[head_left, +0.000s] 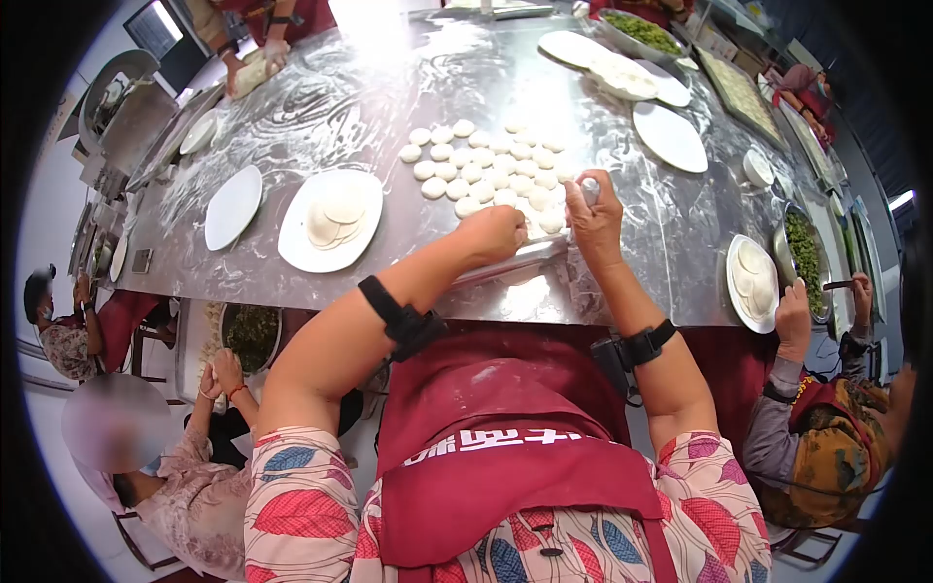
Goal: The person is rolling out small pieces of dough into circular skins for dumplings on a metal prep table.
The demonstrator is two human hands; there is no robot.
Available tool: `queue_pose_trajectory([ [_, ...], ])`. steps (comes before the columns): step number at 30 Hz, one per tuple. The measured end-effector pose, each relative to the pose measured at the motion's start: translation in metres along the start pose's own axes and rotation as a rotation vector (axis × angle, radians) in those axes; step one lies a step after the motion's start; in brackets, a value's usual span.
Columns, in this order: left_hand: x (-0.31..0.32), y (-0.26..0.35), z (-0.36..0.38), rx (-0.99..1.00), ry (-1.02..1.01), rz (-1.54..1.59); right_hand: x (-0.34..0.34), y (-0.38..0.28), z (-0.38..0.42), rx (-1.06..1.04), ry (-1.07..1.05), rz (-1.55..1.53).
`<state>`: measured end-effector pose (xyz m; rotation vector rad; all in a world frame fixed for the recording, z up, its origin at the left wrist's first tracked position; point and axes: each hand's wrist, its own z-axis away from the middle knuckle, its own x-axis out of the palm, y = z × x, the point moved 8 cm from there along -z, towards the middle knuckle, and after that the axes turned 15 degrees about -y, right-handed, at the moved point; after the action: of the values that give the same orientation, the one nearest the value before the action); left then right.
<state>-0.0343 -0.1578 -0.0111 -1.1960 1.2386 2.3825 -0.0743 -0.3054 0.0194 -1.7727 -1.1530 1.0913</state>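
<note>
Many small round dough pieces (471,173) lie in a cluster on the floured metal table (389,107). At the cluster's near edge, my left hand (494,235) is closed, its fingers curled in; whatever it grips is hidden. To its right, my right hand (596,216) is bent round a pale rod (590,187), of which only the rounded end shows between thumb and fingers. The two hands are apart. On the left, a white square plate (296,255) holds several flat dough rounds (335,214).
An empty white plate (233,207) is at left. More plates (671,136) and a bowl of green filling (641,32) stand at back right. A co-worker's hands (255,70) press dough at back left. Other people sit at both sides, one hand (792,321) beside a wrapper plate (735,291).
</note>
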Motion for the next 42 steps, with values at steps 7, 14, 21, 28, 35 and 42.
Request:
queue_pose_trajectory([
  [7, 0.007, -0.017, 0.004, 0.025, -0.018, 0.103, -0.019, -0.016, 0.084, -0.028, 0.014, -0.186],
  [14, 0.000, -0.033, 0.005, -0.055, 0.065, 0.166, -0.001, 0.004, -0.005, -0.054, 0.084, 0.076],
  [21, -0.003, -0.040, 0.008, -0.054, 0.069, 0.187, -0.020, -0.008, 0.059, 0.043, 0.020, -0.047],
  [28, 0.004, -0.021, 0.018, -0.080, 0.087, -0.004, -0.025, -0.012, 0.102, -0.019, 0.044, -0.101],
  [35, -0.002, -0.023, 0.046, 0.099, 0.261, 0.128, -0.022, -0.006, 0.091, 0.004, 0.032, -0.143],
  [42, -0.101, -0.134, 0.147, -0.069, 0.385, 0.512, -0.020, -0.009, 0.087, -0.085, -0.015, -0.167],
])
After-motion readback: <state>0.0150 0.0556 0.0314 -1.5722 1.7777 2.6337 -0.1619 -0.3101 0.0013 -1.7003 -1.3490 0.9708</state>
